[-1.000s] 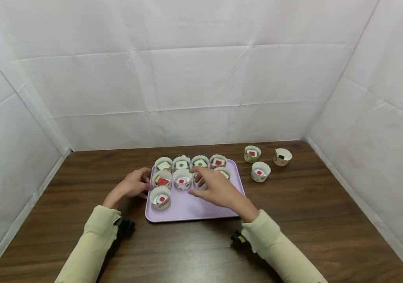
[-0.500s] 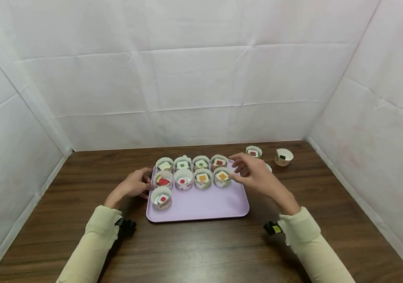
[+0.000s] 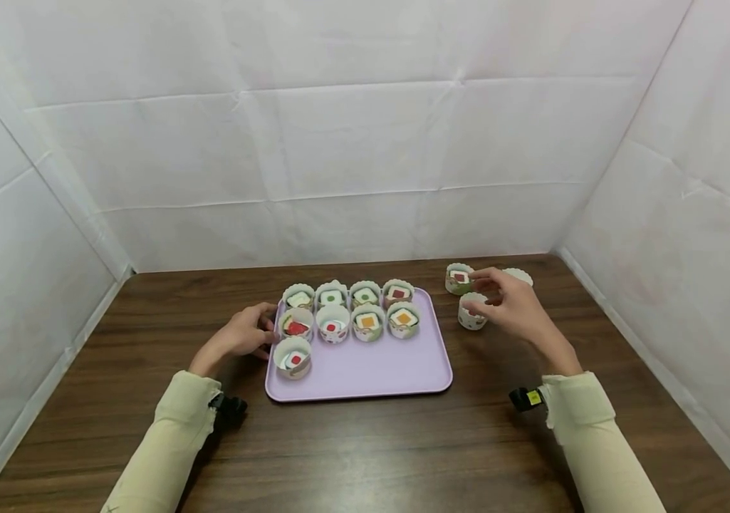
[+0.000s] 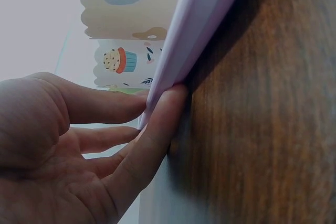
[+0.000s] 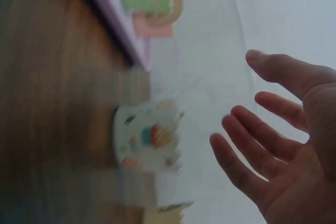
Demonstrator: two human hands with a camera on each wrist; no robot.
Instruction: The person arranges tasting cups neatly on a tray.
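A lilac tray (image 3: 371, 374) carries several scalloped paper baking cups, each with a small piece inside. My left hand (image 3: 246, 333) pinches the tray's left rim; the left wrist view shows fingers (image 4: 165, 114) on both sides of the edge. To the right of the tray, my right hand (image 3: 517, 310) hovers with spread fingers over a white paper cup (image 3: 470, 317). In the right wrist view a gap separates the hand (image 5: 273, 150) from that cup (image 5: 147, 137). Its contents are hidden behind the hand in the head view.
Behind the right hand stand a green-patterned cup (image 3: 459, 279) with a red and white piece and another cup (image 3: 520, 276), mostly covered. On the tray, one cup (image 3: 293, 358) sits alone at front left. White sheeting (image 3: 352, 142) walls the brown wooden table (image 3: 365, 456).
My right hand has left the cups on the tray and moved right, over the loose cups on the table. My left hand has stayed at the tray's left edge.
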